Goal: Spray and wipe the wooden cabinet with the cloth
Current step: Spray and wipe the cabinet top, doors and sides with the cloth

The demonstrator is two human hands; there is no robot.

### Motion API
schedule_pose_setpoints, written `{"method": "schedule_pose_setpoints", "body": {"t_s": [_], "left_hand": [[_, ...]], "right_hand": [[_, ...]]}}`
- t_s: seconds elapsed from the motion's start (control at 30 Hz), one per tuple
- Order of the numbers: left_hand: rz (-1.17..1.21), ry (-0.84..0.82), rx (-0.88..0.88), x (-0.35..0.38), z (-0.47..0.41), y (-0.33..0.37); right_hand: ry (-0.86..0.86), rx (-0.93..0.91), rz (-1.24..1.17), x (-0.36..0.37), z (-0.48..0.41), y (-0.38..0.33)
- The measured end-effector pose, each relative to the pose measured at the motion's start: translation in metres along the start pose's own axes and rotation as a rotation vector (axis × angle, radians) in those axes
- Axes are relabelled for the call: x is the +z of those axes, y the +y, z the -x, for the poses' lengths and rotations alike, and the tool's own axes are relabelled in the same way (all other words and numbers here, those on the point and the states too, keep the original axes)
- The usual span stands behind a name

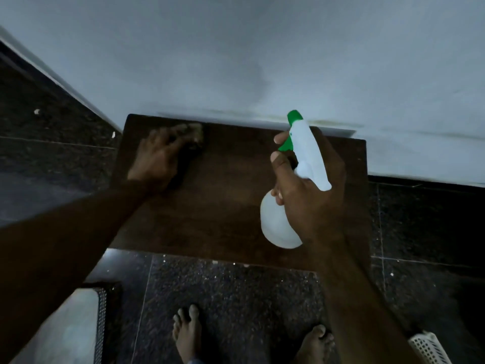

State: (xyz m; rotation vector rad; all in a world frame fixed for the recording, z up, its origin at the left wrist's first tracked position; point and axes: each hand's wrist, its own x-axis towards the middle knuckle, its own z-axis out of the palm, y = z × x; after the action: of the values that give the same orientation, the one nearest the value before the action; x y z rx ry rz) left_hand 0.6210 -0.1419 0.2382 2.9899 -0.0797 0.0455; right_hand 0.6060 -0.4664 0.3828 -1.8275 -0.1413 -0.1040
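Note:
The dark brown wooden cabinet top (pixel 225 195) stands against a pale wall, seen from above. At its far left corner my left hand (pixel 157 156) lies on a dull greenish cloth (pixel 195 131), fingers over it; the hand is blurred. Over the right half, my right hand (pixel 309 195) grips a white spray bottle (pixel 278 222) with a green nozzle (pixel 295 116) and green trigger. The nozzle points toward the wall, and a forefinger rests near the trigger.
Dark speckled floor tiles (pixel 236 298) surround the cabinet. My bare feet (pixel 187 334) stand just in front of it. A white perforated basket (pixel 427 348) is at the lower right. A grey object with a mesh edge (pixel 78 324) sits at the lower left.

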Motion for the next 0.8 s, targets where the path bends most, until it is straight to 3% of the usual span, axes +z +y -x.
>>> {"method": "schedule_pose_setpoints", "body": {"t_s": [0.1,0.13,0.2,0.3,0.37,0.47,0.53,0.67,0.73,0.8], "left_hand": [[0.047,0.121,-0.467,-0.005,0.008,-0.026],[0.048,0.115,-0.492,-0.003,0.020,-0.012],[0.069,0.051,-0.311,0.000,0.054,0.014],[0.066,-0.069,-0.002,-0.009,0.082,-0.006],[0.047,-0.041,-0.154,-0.006,0.073,-0.026],[0.152,0.091,-0.616,-0.003,0.069,0.003],[0.183,0.060,-0.579,-0.003,0.100,0.034],[0.158,-0.031,-0.195,-0.014,0.195,0.016],[0.147,-0.033,-0.228,-0.012,0.203,-0.008],[0.178,0.042,-0.455,-0.005,0.193,0.004]], "right_hand": [[-0.027,0.004,-0.003,0.016,0.002,-0.007],[-0.030,0.003,-0.002,0.022,0.003,-0.009],[-0.019,0.019,0.004,0.033,0.003,-0.014],[-0.021,0.042,0.007,0.047,0.009,-0.022],[-0.039,0.040,0.009,0.054,0.012,-0.028],[-0.039,0.023,0.023,0.065,0.015,-0.036],[-0.030,0.018,0.041,0.072,0.017,-0.040],[-0.026,0.001,0.034,0.081,0.024,-0.049],[-0.021,-0.011,0.046,0.082,0.029,-0.054],[-0.003,-0.010,0.073,0.083,0.032,-0.059]]}}
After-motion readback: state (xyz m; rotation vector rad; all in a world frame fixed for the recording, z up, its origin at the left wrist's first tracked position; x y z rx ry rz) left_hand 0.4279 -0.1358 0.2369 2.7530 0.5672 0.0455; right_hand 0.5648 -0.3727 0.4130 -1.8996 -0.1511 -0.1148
